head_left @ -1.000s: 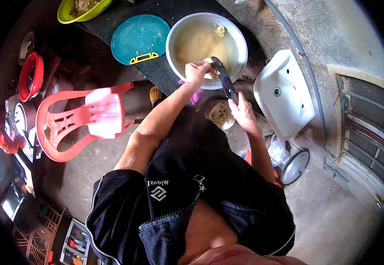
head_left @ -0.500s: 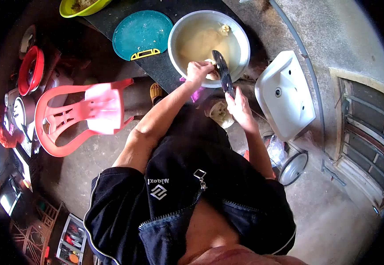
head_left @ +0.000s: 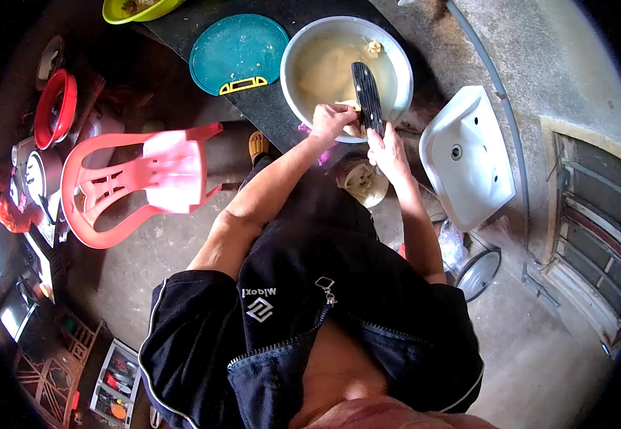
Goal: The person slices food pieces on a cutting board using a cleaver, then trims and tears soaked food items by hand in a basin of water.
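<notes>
My right hand (head_left: 390, 151) is closed round the handle of a dark-bladed knife (head_left: 367, 93), its blade pointing away over a metal basin (head_left: 288, 79). Pinched in my left hand (head_left: 333, 120) is a small pale piece of food (head_left: 353, 107), close against the blade; its kind I cannot make out. Cloudy, yellowish water (head_left: 324, 71) fills the basin, and a pale yellow chunk (head_left: 374, 48) sits near its far right side. Left of the basin lies a round teal cutting board (head_left: 239, 53) with a yellow handle, dotted with small scraps.
A bucket (head_left: 364, 182) holding pale scraps stands below the basin, near my legs. To the right is a white sink (head_left: 467, 154). A pink plastic chair (head_left: 139, 171) stands on the left, and a yellow-green bowl (head_left: 135, 10) at the far left of the dark tabletop (head_left: 181, 32).
My right hand has shifted up along the knife, whose blade now stands more upright and shows its broad side. My left hand still pinches the pale piece. The whole view has shifted slightly.
</notes>
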